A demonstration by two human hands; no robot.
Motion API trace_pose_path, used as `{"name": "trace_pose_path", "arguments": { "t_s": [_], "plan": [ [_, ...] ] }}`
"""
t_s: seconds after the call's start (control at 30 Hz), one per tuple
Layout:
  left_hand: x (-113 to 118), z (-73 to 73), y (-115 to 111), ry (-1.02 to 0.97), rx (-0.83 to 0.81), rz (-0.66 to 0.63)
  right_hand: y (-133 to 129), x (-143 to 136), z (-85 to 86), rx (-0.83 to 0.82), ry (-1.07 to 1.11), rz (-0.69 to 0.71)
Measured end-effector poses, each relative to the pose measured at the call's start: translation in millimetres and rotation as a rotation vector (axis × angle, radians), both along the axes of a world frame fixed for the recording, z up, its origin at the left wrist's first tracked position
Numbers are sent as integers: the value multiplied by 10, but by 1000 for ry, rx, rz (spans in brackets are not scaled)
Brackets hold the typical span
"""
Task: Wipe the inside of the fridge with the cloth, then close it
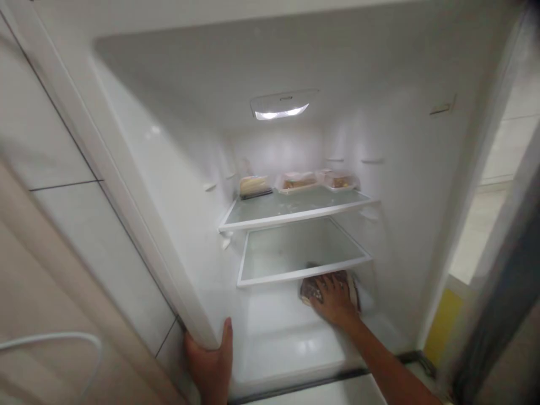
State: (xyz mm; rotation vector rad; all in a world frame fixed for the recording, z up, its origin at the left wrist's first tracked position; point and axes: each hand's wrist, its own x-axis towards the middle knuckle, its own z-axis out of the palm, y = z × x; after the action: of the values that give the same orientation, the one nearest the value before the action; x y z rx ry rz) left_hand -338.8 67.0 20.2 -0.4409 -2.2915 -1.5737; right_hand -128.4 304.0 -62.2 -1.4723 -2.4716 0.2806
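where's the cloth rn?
Head view: the cloth lies low in the fridge, right of centre, under the right hand, just below the lower glass shelf.

1. Our left hand sits low at the frame's bottom edge, thumb pointing up, fingers hidden as they curl around an edge.
2. Our right hand reaches forward on a bare, extended forearm, palm down, fingers spread and pressed flat.
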Motion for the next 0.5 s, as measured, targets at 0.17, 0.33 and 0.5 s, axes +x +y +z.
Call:
{"name": "trace_pose_path", "arguments": {
  "t_s": [0.17,0.33,0.5],
  "plan": [
    [-2,-2,-11,0,-45,-15,-577,201,117,-161,-65,204],
    [18,37,-20,-48,-68,-15,-924,238,111,-157,-28,328],
    [40,78,-23,-55,-71,-28,-625,124,-52,-82,-13,250]
  ]
}}
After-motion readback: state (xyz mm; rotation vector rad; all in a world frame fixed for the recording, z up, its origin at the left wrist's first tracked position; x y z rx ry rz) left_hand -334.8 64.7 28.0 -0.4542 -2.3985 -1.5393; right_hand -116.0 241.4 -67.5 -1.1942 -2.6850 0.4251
